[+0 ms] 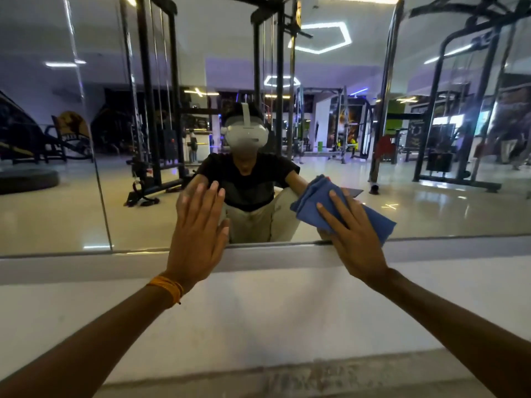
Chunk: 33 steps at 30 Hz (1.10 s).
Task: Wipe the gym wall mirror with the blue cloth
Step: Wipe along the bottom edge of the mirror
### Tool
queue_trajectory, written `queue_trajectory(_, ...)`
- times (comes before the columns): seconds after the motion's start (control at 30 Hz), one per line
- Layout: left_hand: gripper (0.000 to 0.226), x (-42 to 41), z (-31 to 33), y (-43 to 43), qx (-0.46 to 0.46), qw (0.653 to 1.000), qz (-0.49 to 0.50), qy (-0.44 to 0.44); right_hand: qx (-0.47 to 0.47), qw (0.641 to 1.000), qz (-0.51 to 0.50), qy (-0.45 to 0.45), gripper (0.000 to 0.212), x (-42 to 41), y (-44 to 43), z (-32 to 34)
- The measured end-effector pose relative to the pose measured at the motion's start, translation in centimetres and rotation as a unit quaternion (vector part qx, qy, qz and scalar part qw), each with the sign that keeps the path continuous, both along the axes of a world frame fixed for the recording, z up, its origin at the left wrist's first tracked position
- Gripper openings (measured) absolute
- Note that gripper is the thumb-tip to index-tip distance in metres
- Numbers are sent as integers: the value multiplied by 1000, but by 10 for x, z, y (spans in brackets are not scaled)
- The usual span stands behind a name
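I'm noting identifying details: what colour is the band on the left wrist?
Orange-yellow; the wrist band shows best in the head view, just below the left hand.

The mirror (448,202) covers the far wall. Its lower edge sits above a wall ledge (273,305) that runs left to right. The left hand (198,234) lies flat on the mirror, left of centre, crossing the lower edge. The right hand (355,239) lies to its right, with its fingers (334,203) spread on the cloth (316,193). The cloth is between hand and mirror, just above the lower edge. A panel seam (101,196) stands at the left. The person's reflection (250,185) lies between the two hands.
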<state>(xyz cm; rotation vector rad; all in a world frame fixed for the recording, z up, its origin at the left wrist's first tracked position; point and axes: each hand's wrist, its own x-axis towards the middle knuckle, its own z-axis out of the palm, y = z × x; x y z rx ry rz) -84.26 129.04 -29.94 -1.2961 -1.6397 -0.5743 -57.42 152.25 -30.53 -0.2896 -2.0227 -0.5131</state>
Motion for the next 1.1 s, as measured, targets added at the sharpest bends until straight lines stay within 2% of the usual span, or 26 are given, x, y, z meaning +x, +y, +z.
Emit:
queue_trajectory(0.17,70,4,-46,-1,-3,1000,-8,-6,52,989,20,-136,59,-9,-16,-54)
queue_trajectory(0.27,73,6,-57,5,0,1000,4,-3,37,992,3,-120,73,-20,-22,-66)
queue_trajectory(0.37,75,3,-59,7,-3,1000,18,6,73,989,-9,-125,72,-14,-14,-68)
queue_trajectory(0.43,75,3,-58,7,-8,1000,19,8,74,991,-36,-105,66,3,7,-70)
queue_trajectory(0.53,77,4,-59,6,-14,999,26,19,-8,997,-77,-30,62,20,20,-85)
queue_trajectory(0.6,77,4,-58,6,-16,999,32,21,-49,996,-76,4,62,-1,2,-91)
queue_trajectory(0.73,77,5,-60,8,-11,999,34,18,-19,999,4,-42,58,-68,-51,-87)
queue_trajectory(0.8,78,7,-60,9,-10,999,38,17,3,999,11,-50,54,-71,-48,-86)
queue_trajectory(0.87,78,8,-59,8,-13,999,41,16,7,1000,-1,-17,51,-55,-29,-95)
queue_trajectory(0.97,75,7,-57,4,-17,998,46,25,-40,997,-35,50,52,-23,4,-106)
queue_trajectory(1.03,73,7,-55,3,-18,999,43,22,-73,993,-47,83,54,-25,0,-107)
queue_trajectory(1.1,71,6,-55,1,-15,999,39,13,-77,994,-30,77,56,-49,-25,-106)
